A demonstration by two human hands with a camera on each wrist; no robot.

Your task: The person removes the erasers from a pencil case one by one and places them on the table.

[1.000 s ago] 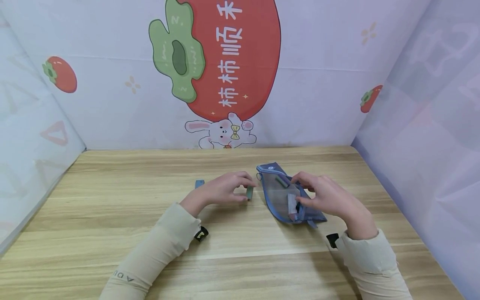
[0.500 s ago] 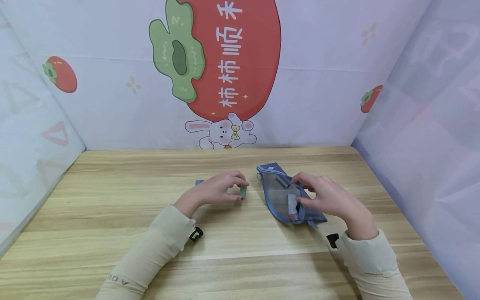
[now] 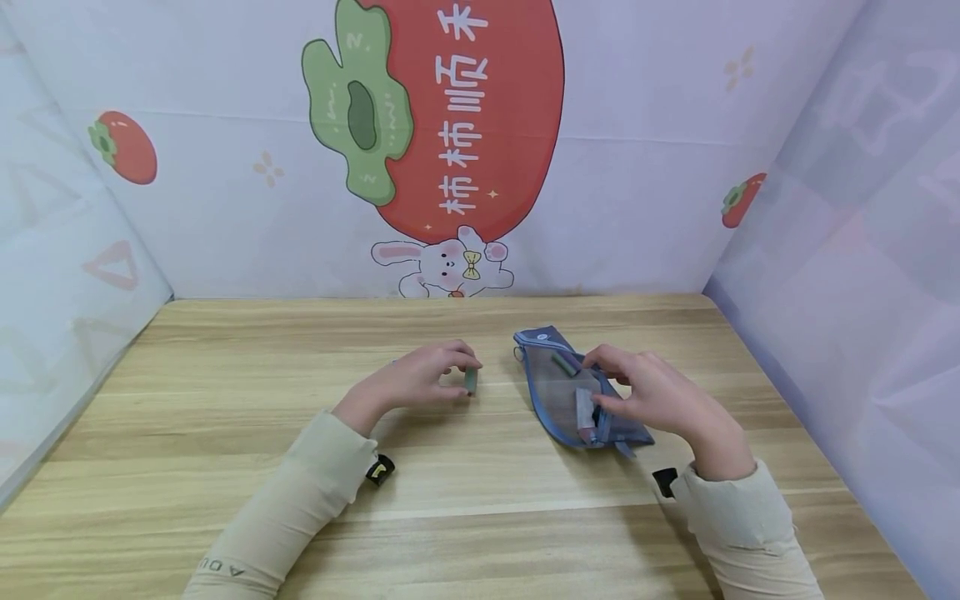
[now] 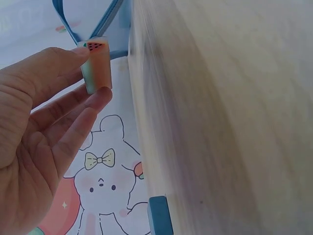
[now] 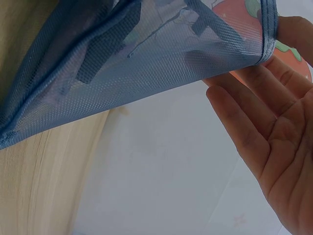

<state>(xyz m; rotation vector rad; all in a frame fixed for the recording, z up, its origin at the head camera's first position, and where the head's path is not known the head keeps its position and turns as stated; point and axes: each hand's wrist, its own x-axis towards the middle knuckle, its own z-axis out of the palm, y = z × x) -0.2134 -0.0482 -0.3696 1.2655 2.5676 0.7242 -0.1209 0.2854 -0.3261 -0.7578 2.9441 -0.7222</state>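
Eraser (image 4: 97, 65), small block with a watermelon print on one end, pinched between thumb and fingertips of left hand (image 3: 420, 379), low over wooden table (image 3: 225, 433), left of blue mesh pouch (image 3: 570, 392). Looks light, firm, a little rubbery; best taken across its two long faces, as now, ends left free. Right hand (image 3: 660, 396) at pouch's near-right end, thumb and fingers curled on zip edge (image 5: 266, 34), lifting soft netting off table; in right wrist view palm mostly spread, so grip seems loose. Pouch limp, see-through, likely to sag unless held at bound rim; dark slim items visible inside, kind hard to tell through mesh. Compared with a second earlier: left hand and eraser drawn back leftward, farther from pouch mouth, now covering small blue piece (image 4: 160, 215) lying far left of it; right hand and pouch unchanged. Beige sleeves (image 3: 300, 508) on both forearms, persimmon-and-rabbit backdrop (image 3: 465, 125) behind.
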